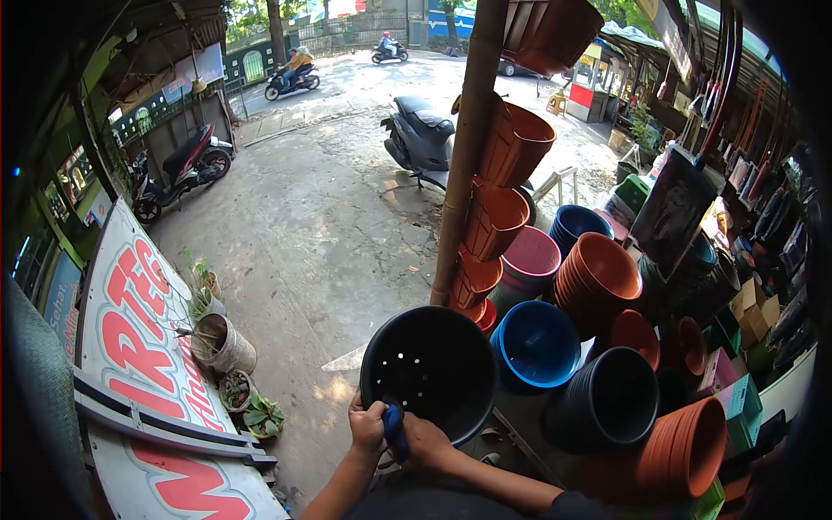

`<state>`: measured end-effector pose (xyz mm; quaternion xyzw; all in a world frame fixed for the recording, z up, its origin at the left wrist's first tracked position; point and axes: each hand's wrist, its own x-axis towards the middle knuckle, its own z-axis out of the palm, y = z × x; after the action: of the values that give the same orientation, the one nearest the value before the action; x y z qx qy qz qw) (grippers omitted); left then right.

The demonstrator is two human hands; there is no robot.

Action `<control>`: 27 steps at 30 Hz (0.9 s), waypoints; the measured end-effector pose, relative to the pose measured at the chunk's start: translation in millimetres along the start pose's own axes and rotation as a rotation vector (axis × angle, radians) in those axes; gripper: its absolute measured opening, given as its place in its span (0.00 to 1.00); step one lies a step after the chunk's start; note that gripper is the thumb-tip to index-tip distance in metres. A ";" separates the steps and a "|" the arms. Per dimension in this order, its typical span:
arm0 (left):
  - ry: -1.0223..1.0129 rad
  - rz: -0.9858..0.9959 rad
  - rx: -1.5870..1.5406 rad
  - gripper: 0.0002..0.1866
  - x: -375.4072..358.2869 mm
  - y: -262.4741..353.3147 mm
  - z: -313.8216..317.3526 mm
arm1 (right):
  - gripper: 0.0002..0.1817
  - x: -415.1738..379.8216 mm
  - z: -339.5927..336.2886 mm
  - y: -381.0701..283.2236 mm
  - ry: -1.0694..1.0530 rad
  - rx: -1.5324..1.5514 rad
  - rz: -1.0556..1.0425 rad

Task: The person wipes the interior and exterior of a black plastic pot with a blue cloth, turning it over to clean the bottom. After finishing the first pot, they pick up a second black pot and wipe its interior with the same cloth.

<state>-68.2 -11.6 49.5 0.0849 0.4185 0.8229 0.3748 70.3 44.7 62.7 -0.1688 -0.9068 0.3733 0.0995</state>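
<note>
Both hands gripped a black pot (429,368) at its near rim — left hand (367,427) closed on the edge, right hand (425,440) clutching a blue cloth (393,426) between them.

1. Black plastic pot (431,368), tilted with its mouth toward the camera; drainage holes visible in its base.
2. Left hand (367,427) and right hand (425,440) gripping the pot's lower rim, a blue cloth (393,425) pinched between them against that rim.
3. Just right of the pot: blue pots (537,345) nested in a stack, then dark pots (608,398), then terracotta pots (685,446) stacked on their side.
4. Bamboo post (468,147) rising behind, terracotta pots hung along it.
5. Red-lettered signboard (139,347) lying at left beside small potted plants (224,345).
6. Parked scooter (419,133) on the concrete yard beyond.
</note>
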 end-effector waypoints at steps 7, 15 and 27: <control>-0.054 -0.019 0.080 0.18 9.5 69.5 1.8 | 0.27 -31.3 -19.9 32.9 0.042 -0.424 -0.344; 0.077 0.176 0.162 0.40 -10.9 26.8 17.7 | 0.21 -13.8 -29.6 38.6 0.333 -0.512 -0.442; -0.200 -0.137 0.268 0.41 -0.1 91.0 -17.9 | 0.15 -48.9 -38.4 77.7 0.123 -0.660 -0.430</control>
<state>-125.9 -56.4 106.6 0.1866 0.4898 0.7200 0.4550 145.2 102.4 31.8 -0.0201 -0.9850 0.0216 0.1702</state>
